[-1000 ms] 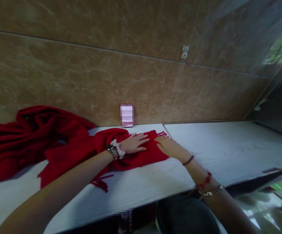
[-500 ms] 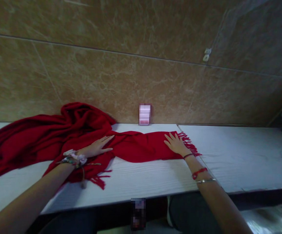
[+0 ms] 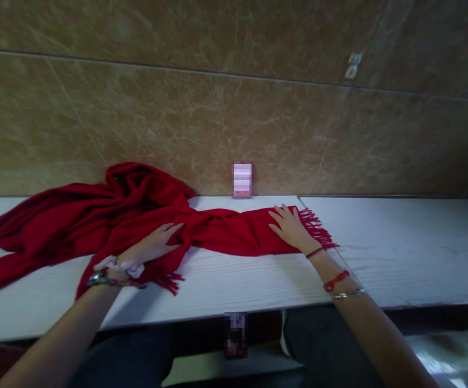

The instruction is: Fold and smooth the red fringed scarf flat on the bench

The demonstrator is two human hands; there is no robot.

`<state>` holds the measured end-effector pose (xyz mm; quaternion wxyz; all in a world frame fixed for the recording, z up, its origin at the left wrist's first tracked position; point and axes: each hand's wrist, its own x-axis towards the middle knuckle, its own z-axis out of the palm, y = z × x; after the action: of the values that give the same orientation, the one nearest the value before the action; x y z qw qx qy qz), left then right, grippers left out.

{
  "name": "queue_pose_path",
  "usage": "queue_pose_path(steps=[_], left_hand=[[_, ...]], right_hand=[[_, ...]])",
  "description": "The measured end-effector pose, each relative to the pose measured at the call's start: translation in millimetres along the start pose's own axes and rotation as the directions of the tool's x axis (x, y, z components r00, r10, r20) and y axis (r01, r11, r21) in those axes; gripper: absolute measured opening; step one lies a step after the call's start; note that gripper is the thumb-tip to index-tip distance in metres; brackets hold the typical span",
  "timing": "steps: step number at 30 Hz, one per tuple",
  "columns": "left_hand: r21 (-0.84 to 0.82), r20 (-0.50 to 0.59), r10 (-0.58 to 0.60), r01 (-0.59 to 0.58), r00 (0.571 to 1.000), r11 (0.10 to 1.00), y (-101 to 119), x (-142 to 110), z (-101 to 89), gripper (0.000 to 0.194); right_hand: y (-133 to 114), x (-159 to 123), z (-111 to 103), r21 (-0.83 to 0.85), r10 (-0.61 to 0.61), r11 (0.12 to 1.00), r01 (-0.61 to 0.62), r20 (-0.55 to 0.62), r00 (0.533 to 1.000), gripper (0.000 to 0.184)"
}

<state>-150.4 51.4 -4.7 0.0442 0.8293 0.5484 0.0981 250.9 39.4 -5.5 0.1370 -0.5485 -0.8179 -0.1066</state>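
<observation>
A red fringed scarf [image 3: 234, 231] lies on the white tabletop, its right end spread fairly flat and its left part heaped in loose folds. My right hand [image 3: 292, 229] rests palm down near the fringed right end, fingers spread. On the bunched cloth further left lies my left hand [image 3: 155, 242], with its thumb and fingers apart; the folds partly hide its fingertips. A second bit of fringe [image 3: 171, 283] sticks out beside my left wrist.
A brown marbled wall [image 3: 156, 124] rises behind the white tabletop [image 3: 237, 285]. Against it leans a small phone-like object [image 3: 242, 180] with a blurred-out face. A white fixture [image 3: 353, 66] is on the wall at upper right. My legs [image 3: 322, 345] are under the table's front edge.
My hands have moved apart, and the scarf's right end has been drawn out flatter, its fringe now fanned out. In the last half second the hands have hardly moved.
</observation>
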Motion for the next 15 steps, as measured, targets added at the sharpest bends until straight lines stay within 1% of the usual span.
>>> queue_pose_path(steps=[2,4,6,8,11,13,15], left_hand=[[-0.029,-0.06,-0.009,0.008,0.998,1.0,4.7,-4.9,7.4,0.058],[-0.038,-0.117,-0.035,0.03,0.992,0.999,7.8,-7.8,10.1,0.054],[-0.031,-0.162,-0.07,0.066,0.984,0.997,9.3,-9.9,9.0,0.05],[-0.004,-0.191,-0.1,0.101,0.977,0.995,8.0,-12.8,4.2,0.047],[0.083,-0.223,-0.11,0.132,0.969,0.988,-1.4,-20.4,-13.4,0.044],[0.17,-0.263,-0.104,0.153,0.959,0.974,-12.5,-27.2,-33.5,0.045],[0.276,-0.353,-0.111,0.217,0.929,0.936,-25.2,-33.3,-57.4,0.048]], right_hand=[[-16.7,1.3,-2.6,0.105,-0.114,0.988,0.111,0.021,0.993,0.051],[-33.3,1.6,-2.9,0.214,-0.198,0.961,0.173,0.099,0.975,0.058],[-45.1,1.1,-1.7,0.282,-0.238,0.943,0.178,0.197,0.951,0.069],[-49.9,0.6,-0.5,0.305,-0.242,0.939,0.155,0.27,0.932,0.079],[-46.9,-0.1,-0.2,0.297,-0.243,0.944,0.144,0.329,0.912,0.085],[-42.1,-0.7,-0.8,0.278,-0.244,0.95,0.146,0.364,0.899,0.083],[-37.8,-1.5,-1.3,0.276,-0.247,0.95,0.144,0.386,0.889,0.081]])
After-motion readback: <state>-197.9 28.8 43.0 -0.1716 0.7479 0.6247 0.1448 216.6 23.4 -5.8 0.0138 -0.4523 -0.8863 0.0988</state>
